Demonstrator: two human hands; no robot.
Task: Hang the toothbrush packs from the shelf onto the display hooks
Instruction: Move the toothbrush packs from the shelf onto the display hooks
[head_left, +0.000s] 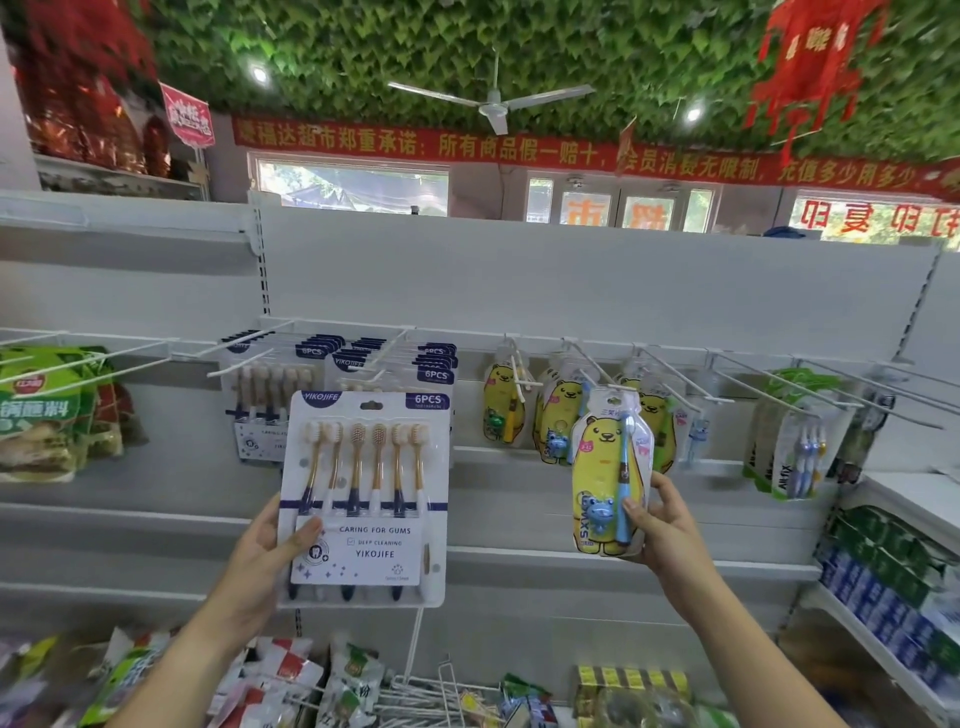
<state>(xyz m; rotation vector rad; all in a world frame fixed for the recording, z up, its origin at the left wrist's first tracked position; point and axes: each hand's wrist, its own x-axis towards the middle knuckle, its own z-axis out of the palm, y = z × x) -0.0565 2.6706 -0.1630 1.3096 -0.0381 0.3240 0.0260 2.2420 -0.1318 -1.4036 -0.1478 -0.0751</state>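
Several packs (415, 371) hang on hooks (670, 371); left hand (270, 561) grips six-pack (363, 499), right hand (662, 525) bear pack (608, 467); both unhung.

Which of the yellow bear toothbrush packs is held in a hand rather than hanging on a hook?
The yellow bear pack with the blue toothbrush, gripped by the right hand. It sits lowest and nearest the camera; the other bear packs hang from hooks behind it.

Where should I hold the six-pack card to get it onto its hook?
Keep the left hand on the six-pack at its lower left edge, thumb in front. The card is flat and upright, and that leaves the top hang hole clear to meet the hook tip.
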